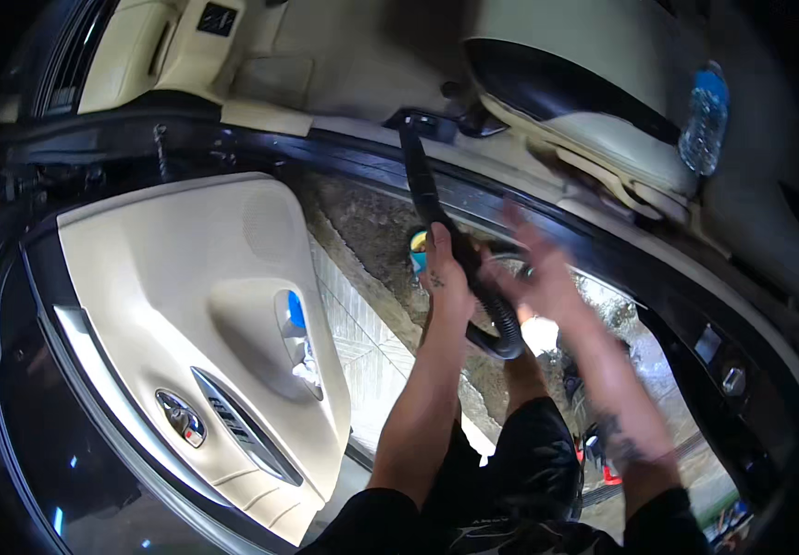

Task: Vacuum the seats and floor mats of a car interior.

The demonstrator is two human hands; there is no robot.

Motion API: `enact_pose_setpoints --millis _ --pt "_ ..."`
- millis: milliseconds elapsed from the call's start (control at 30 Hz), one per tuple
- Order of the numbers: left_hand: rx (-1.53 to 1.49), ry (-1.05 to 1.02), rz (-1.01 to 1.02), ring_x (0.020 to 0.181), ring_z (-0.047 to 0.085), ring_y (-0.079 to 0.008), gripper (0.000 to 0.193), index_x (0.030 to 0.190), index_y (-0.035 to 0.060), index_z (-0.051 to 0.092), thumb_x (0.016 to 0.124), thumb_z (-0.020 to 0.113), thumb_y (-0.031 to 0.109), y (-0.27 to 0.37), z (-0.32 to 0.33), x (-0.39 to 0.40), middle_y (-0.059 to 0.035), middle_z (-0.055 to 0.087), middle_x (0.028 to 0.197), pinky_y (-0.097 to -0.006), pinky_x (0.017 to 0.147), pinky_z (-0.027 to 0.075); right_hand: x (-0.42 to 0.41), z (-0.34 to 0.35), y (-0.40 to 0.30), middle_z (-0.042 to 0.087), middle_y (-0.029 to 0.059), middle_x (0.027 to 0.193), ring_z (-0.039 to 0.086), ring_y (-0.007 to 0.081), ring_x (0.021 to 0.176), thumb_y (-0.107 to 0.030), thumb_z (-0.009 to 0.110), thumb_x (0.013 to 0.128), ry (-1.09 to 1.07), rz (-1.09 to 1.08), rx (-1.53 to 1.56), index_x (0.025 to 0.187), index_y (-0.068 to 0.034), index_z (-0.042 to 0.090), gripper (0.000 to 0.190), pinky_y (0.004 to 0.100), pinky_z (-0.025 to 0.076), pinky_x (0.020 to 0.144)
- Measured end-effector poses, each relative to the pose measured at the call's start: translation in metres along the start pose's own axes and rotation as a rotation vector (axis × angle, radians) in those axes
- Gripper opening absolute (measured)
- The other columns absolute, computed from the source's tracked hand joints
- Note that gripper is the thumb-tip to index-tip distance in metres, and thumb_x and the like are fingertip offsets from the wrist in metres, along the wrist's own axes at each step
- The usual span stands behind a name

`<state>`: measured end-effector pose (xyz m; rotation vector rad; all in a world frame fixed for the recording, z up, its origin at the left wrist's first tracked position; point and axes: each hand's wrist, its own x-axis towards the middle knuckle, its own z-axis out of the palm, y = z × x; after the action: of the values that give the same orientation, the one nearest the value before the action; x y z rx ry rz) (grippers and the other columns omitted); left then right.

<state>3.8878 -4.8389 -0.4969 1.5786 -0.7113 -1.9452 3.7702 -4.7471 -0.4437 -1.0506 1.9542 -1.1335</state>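
My left hand (446, 274) is wrapped around a black vacuum hose (465, 253). Its narrow black nozzle (416, 156) points away from me, and the tip overlaps the car's door sill (354, 156); whether it touches cannot be told. Below my hands the ribbed part of the hose (508, 326) bends back in a loop. Blurred by motion, my right hand (541, 270) is just right of the hose with its fingers spread, and nothing shows in its grasp. Its fingertips are close to the hose, but contact is unclear.
An open car door (184, 257) with a beige panel stands at left. Ahead is a light car seat (580, 90) with a plastic water bottle (704, 125) beside it. A teal and yellow container (418, 251) is low behind my left hand, near the wet ground (364, 215).
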Motion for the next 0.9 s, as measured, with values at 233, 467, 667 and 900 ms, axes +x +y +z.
enact_pose_setpoints --millis 233,467,667,900 --pt "0.284 -0.272 0.116 0.093 0.053 -0.016 0.054 0.125 0.0066 0.044 0.089 0.048 0.047 0.061 -0.078 0.079 -0.0071 0.056 0.104 -0.035 0.079 0.043 0.062 0.113 -0.007 0.059 0.0272 0.098 0.058 0.0391 0.091 -0.021 0.062 0.078 -0.342 0.299 0.122 0.141 -0.021 0.021 0.075 0.0404 0.047 0.084" --pt "0.458 -0.178 0.039 0.108 0.048 -0.0278 0.068 0.142 0.0121 0.017 0.09 0.046 0.046 0.147 -0.111 0.205 -0.014 0.041 0.131 -0.0401 0.089 0.039 0.148 0.186 -0.008 0.059 0.0252 0.1 0.059 0.0376 0.091 -0.019 0.06 0.078 -0.294 0.216 -0.146 0.139 -0.025 0.026 0.07 0.0413 0.047 0.083" --pt "0.678 -0.201 0.013 0.112 0.047 -0.0244 0.063 0.141 0.0165 0.024 0.089 0.052 0.04 0.16 -0.102 0.258 -0.0075 0.038 0.137 -0.0423 0.088 0.04 0.142 0.201 -0.015 0.063 0.0223 0.083 0.061 0.0379 0.078 -0.018 0.06 0.078 -0.391 0.27 -0.234 0.139 -0.024 0.027 0.07 0.0429 0.049 0.077" --pt "0.843 -0.212 0.18 0.086 0.058 -0.0178 0.049 0.134 0.014 0.039 0.089 0.055 0.025 0.072 -0.075 0.248 -0.0073 0.057 0.113 -0.0379 0.065 0.05 0.102 0.136 -0.008 0.063 0.0209 0.078 0.062 0.0373 0.075 -0.016 0.056 0.079 -0.424 0.453 -0.259 0.14 -0.022 0.025 0.069 0.0442 0.05 0.078"
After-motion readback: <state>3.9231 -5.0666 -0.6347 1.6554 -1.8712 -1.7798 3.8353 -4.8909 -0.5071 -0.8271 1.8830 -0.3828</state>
